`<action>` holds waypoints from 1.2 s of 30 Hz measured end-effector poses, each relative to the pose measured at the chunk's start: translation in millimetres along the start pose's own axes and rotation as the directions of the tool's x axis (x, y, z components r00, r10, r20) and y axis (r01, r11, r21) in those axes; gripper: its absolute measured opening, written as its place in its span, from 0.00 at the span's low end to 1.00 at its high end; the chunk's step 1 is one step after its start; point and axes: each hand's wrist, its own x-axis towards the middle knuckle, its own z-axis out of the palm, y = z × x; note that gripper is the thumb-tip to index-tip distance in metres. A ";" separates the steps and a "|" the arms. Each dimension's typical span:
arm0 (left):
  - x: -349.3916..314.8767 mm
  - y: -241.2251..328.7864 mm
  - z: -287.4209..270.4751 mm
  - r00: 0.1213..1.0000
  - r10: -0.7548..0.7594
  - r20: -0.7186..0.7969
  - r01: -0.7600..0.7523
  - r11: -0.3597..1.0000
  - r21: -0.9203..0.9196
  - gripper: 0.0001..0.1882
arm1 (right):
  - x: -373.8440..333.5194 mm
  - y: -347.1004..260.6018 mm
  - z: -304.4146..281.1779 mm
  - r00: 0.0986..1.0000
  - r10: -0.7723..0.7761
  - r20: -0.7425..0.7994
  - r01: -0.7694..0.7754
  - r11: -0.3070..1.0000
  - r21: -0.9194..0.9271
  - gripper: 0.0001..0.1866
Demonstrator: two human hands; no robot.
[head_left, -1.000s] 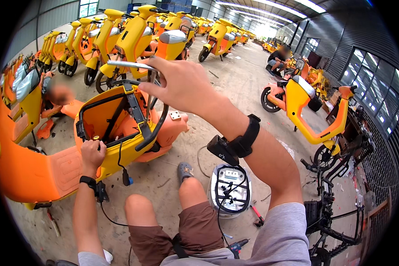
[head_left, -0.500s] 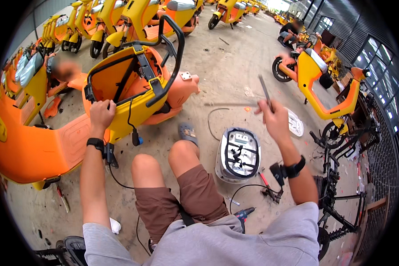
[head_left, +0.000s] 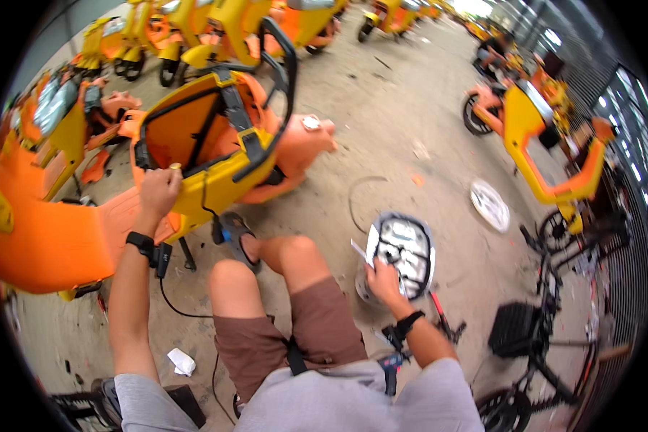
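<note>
My left hand is closed at the edge of the seat opening of a yellow and orange scooter body. A small yellowish spot shows by its thumb; I cannot make out what it is. My right hand is closed around a thin metal rod, whose tip sticks out up and to the left. That hand is over the near left side of a seat turned underside up, with black trim and a pale inner side. Whether hand or rod touches the seat, I cannot tell. A black cable hangs from the scooter's opening.
A white oval panel lies on the floor to the right. Near the seat are a red-handled tool and a power drill. A partly stripped scooter frame stands at right. Rows of scooters fill the back; another person crouches far off.
My right hand has come down and left with the rod, from above the floor to the seat. My left hand stays at the scooter's edge. My foot has drawn back toward the scooter.
</note>
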 end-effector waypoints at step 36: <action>86.0 138.5 35.7 0.993 0.042 -0.106 -0.092 0.850 -0.518 0.09 | 65.1 -5.5 42.2 0.922 0.234 0.309 -0.175 0.963 -0.206 0.21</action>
